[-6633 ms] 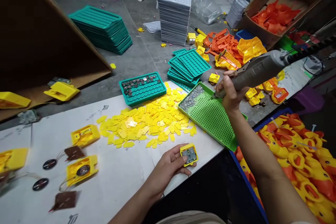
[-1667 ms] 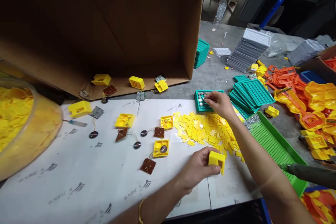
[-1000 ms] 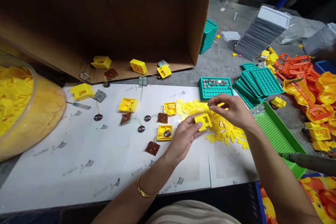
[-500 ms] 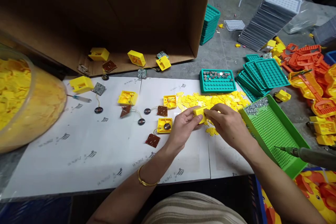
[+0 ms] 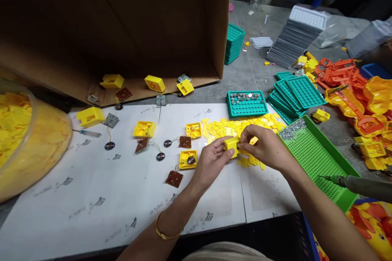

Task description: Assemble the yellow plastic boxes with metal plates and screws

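Observation:
A small yellow case [image 5: 231, 146] is held in the fingers of my left hand [image 5: 211, 158], over the white sheet. My right hand [image 5: 260, 145] is pinched at the right side of the case; whatever its fingertips grip is too small to make out. Flat yellow pieces [image 5: 226, 127] lie in a heap behind and beneath both hands. To the left are open yellow cases [image 5: 187, 160] with brown circuit boards [image 5: 174, 178] and round black speakers [image 5: 160, 156] on wires.
A green basket [image 5: 332, 159] with small metal parts stands right, a screwdriver tool [image 5: 364, 185] over it. Behind are a teal tray [image 5: 247, 109] of round metal parts, a cardboard box [image 5: 214, 40] and stacked trays [image 5: 295, 36]. A tub [image 5: 45, 142] of yellow pieces stands left.
The camera view has shifted, so the table sits lower in the picture. The yellow case has turned in my left hand, from its dotted face to a plain one. My right hand stays beside it.

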Motion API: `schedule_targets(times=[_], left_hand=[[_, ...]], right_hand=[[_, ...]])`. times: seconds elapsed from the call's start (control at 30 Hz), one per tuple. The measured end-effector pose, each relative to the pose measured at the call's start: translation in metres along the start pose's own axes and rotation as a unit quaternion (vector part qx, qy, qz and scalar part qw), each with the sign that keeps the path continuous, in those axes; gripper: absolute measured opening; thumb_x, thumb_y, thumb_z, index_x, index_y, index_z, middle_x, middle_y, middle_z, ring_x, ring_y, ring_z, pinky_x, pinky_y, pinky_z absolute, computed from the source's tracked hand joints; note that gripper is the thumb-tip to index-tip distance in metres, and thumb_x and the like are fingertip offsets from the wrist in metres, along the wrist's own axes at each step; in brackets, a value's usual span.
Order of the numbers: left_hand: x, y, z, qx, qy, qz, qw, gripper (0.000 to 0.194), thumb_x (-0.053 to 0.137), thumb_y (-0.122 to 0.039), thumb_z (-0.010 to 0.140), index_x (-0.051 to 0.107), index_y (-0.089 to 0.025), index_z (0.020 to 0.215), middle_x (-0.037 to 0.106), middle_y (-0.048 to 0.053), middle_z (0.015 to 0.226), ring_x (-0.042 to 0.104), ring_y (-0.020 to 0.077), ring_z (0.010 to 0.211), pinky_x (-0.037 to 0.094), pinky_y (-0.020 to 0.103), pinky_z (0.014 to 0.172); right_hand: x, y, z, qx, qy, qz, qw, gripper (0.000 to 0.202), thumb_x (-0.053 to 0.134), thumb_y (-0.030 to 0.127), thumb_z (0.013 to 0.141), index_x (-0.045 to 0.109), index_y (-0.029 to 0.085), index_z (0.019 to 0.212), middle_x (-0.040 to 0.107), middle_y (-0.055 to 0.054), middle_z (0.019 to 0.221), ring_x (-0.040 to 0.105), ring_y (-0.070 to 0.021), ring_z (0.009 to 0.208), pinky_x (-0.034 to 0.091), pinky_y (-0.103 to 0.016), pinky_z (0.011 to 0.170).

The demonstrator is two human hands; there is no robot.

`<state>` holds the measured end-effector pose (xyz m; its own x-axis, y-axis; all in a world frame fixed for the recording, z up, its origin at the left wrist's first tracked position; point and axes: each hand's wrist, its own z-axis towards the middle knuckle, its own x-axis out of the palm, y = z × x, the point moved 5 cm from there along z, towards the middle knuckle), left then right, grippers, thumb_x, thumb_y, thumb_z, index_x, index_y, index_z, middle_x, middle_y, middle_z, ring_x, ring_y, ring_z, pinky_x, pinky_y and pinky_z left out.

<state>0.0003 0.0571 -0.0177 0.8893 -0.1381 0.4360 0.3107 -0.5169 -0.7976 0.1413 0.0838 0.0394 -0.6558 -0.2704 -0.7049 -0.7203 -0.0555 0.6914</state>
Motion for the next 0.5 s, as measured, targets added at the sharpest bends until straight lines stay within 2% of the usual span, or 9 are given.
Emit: schedule_targets(times=[0.07, 0.13, 0.17, 0.2, 0.27, 0.3, 0.33, 0.4, 0.5], left_hand=[[0.000, -0.002, 0.001, 0.009, 0.014, 0.003, 1.000, 0.046, 0.076, -0.028, 0.069, 0.065, -0.013, 0.111, 0.070, 0.011, 0.105, 0.065, 0.0237, 0.100, 0.050, 0.036, 0.091], [-0.001, -0.001, 0.002, -0.008, 0.008, -0.025, 1.000, 0.047, 0.078, -0.028, 0.067, 0.066, -0.013, 0.110, 0.071, 0.010, 0.104, 0.065, 0.0237, 0.098, 0.052, 0.036, 0.089], [-0.003, 0.001, 0.003, -0.023, -0.006, -0.045, 0.999, 0.046, 0.078, -0.028, 0.066, 0.066, -0.013, 0.108, 0.071, 0.010, 0.102, 0.066, 0.0228, 0.095, 0.053, 0.035, 0.086], [-0.005, 0.002, 0.004, -0.039, -0.022, -0.065, 0.997, 0.045, 0.078, -0.028, 0.066, 0.066, -0.014, 0.107, 0.070, 0.008, 0.100, 0.066, 0.0212, 0.091, 0.054, 0.034, 0.083], [-0.007, 0.004, 0.004, -0.063, -0.046, -0.092, 0.993, 0.042, 0.078, -0.026, 0.066, 0.067, -0.014, 0.105, 0.069, 0.006, 0.094, 0.066, 0.0173, 0.084, 0.056, 0.031, 0.077], [-0.007, 0.005, 0.004, -0.069, -0.051, -0.097, 0.992, 0.041, 0.078, -0.025, 0.066, 0.068, -0.014, 0.104, 0.069, 0.005, 0.092, 0.065, 0.0159, 0.081, 0.056, 0.029, 0.075], [-0.008, 0.005, 0.004, -0.074, -0.050, -0.098, 0.991, 0.041, 0.078, -0.024, 0.066, 0.068, -0.014, 0.104, 0.068, 0.005, 0.091, 0.065, 0.0152, 0.081, 0.057, 0.028, 0.074], [-0.007, 0.005, 0.004, -0.079, -0.045, -0.101, 0.991, 0.042, 0.078, -0.023, 0.067, 0.068, -0.014, 0.106, 0.067, 0.006, 0.091, 0.064, 0.0153, 0.081, 0.057, 0.027, 0.074], [-0.008, 0.005, 0.004, -0.078, -0.043, -0.104, 0.991, 0.039, 0.077, -0.022, 0.068, 0.068, -0.014, 0.105, 0.066, 0.005, 0.089, 0.063, 0.0139, 0.080, 0.057, 0.028, 0.074]], right_hand=[[0.003, -0.007, 0.007, 0.025, 0.068, 0.129, 0.989, 0.018, 0.066, 0.018, 0.071, 0.049, 0.020, 0.076, 0.057, 0.003, 0.071, 0.055, -0.0103, 0.060, 0.043, -0.022, 0.051], [0.004, -0.010, 0.018, 0.018, 0.135, 0.200, 0.970, 0.025, 0.071, 0.024, 0.069, 0.050, 0.019, 0.082, 0.056, 0.003, 0.071, 0.055, -0.0099, 0.057, 0.043, -0.022, 0.049], [0.002, -0.010, 0.026, 0.003, 0.133, 0.204, 0.970, 0.024, 0.071, 0.027, 0.070, 0.054, 0.019, 0.085, 0.058, 0.002, 0.072, 0.055, -0.0105, 0.059, 0.044, -0.022, 0.050], [-0.004, -0.009, 0.036, -0.019, 0.093, 0.187, 0.978, 0.022, 0.070, 0.030, 0.072, 0.058, 0.018, 0.087, 0.061, 0.001, 0.073, 0.056, -0.0114, 0.061, 0.045, -0.023, 0.054], [-0.020, -0.007, 0.055, -0.074, -0.061, 0.099, 0.991, 0.016, 0.063, 0.030, 0.081, 0.065, 0.018, 0.091, 0.065, -0.003, 0.080, 0.059, -0.0137, 0.071, 0.047, -0.027, 0.065], [-0.025, -0.005, 0.063, -0.094, -0.132, 0.037, 0.986, 0.016, 0.058, 0.029, 0.085, 0.068, 0.019, 0.093, 0.066, -0.004, 0.083, 0.060, -0.0148, 0.075, 0.046, -0.028, 0.069], [-0.026, -0.003, 0.071, -0.108, -0.175, -0.032, 0.978, 0.018, 0.054, 0.026, 0.088, 0.069, 0.020, 0.095, 0.067, -0.005, 0.086, 0.060, -0.0160, 0.078, 0.045, -0.029, 0.072], [-0.019, -0.002, 0.087, -0.109, -0.177, -0.166, 0.964, 0.023, 0.049, 0.023, 0.091, 0.071, 0.022, 0.098, 0.066, -0.007, 0.092, 0.060, -0.0182, 0.080, 0.043, -0.029, 0.070], [-0.008, -0.007, 0.100, -0.071, -0.116, -0.287, 0.948, 0.027, 0.045, 0.024, 0.093, 0.072, 0.023, 0.097, 0.066, -0.008, 0.099, 0.061, -0.0207, 0.079, 0.038, -0.029, 0.062]])
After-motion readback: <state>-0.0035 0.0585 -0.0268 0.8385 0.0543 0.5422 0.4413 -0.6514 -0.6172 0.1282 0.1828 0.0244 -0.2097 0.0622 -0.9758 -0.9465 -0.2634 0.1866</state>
